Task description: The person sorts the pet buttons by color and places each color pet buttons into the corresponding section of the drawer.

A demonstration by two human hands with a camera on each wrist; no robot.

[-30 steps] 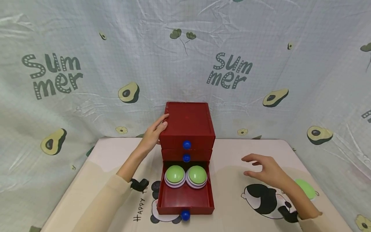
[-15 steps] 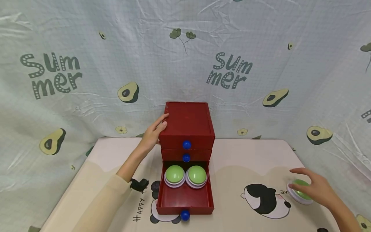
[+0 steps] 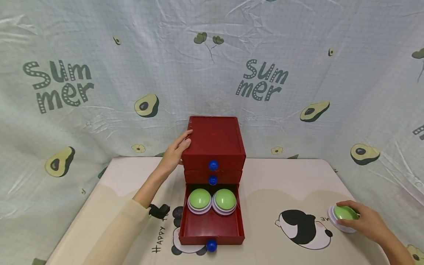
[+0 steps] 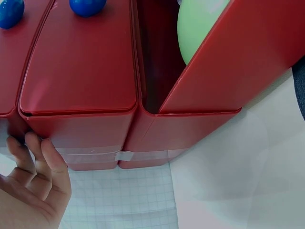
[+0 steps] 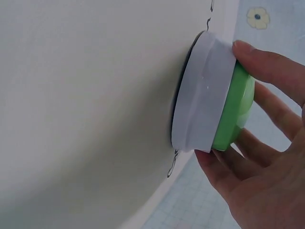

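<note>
A red drawer cabinet (image 3: 215, 136) stands at the middle back of the table, its bottom drawer (image 3: 212, 230) pulled out. Two green-domed push buttons (image 3: 200, 199) with white bases lie side by side in that drawer. My left hand (image 3: 172, 156) rests against the cabinet's upper left side; the left wrist view shows its fingers (image 4: 55, 155) touching the red wall. Over at the right table edge, my right hand (image 3: 367, 221) grips a third push button (image 3: 344, 213) by its rim. In the right wrist view that button's white base (image 5: 200, 95) sits on the table, thumb and fingers on opposite sides.
Blue knobs (image 3: 213, 165) mark the drawer fronts, and the upper two drawers are shut. A printed cloth (image 3: 212, 88) hangs behind and at both sides of the table. Panda drawings (image 3: 303, 230) decorate the pale tabletop (image 3: 275, 184).
My right hand has moved right and towards me, over the loose push button, then lowered and closed its fingers around it. My left hand has stayed on the cabinet.
</note>
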